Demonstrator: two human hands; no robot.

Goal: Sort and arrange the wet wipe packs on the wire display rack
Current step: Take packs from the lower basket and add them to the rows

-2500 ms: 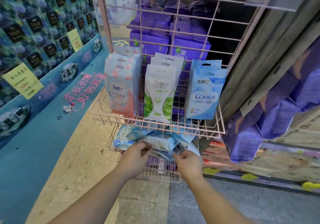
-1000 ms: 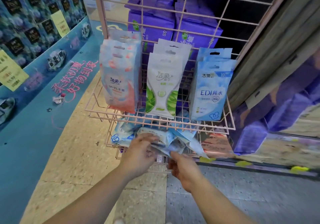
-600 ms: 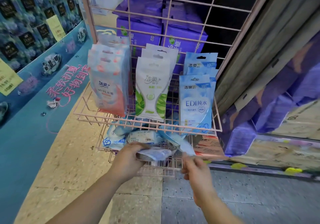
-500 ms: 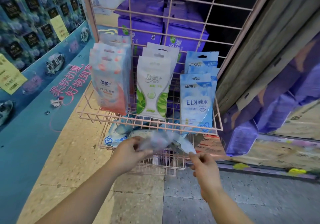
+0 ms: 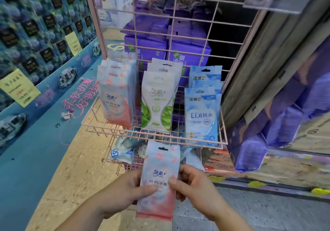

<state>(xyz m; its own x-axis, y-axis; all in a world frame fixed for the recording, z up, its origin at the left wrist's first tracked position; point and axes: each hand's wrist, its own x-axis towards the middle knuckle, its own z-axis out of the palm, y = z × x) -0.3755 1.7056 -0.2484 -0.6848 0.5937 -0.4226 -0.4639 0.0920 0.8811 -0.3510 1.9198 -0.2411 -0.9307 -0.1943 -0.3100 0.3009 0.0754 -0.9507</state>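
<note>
Both hands hold one pink-and-white wet wipe pack [image 5: 159, 175] upright in front of the pink wire rack [image 5: 155, 138]. My left hand [image 5: 125, 191] grips its left edge and my right hand [image 5: 192, 186] pinches its right edge. On the rack's hooks hang three rows: pink packs [image 5: 117, 95] on the left, green-and-white packs [image 5: 159, 98] in the middle, blue packs [image 5: 201, 113] on the right. Loose blue packs [image 5: 123, 152] lie in the lower basket, partly hidden by the held pack.
Purple tissue bundles [image 5: 167, 39] are stacked behind the rack's grid. A blue display wall [image 5: 35, 70] with yellow price cards runs along the left. A grey wooden post [image 5: 264, 55] and purple bags [image 5: 267, 138] stand to the right. Tiled floor lies below.
My hands have lifted a pink pack out of the lower basket, turned it upright and drawn it toward me. My right hand has come in to hold its right edge.
</note>
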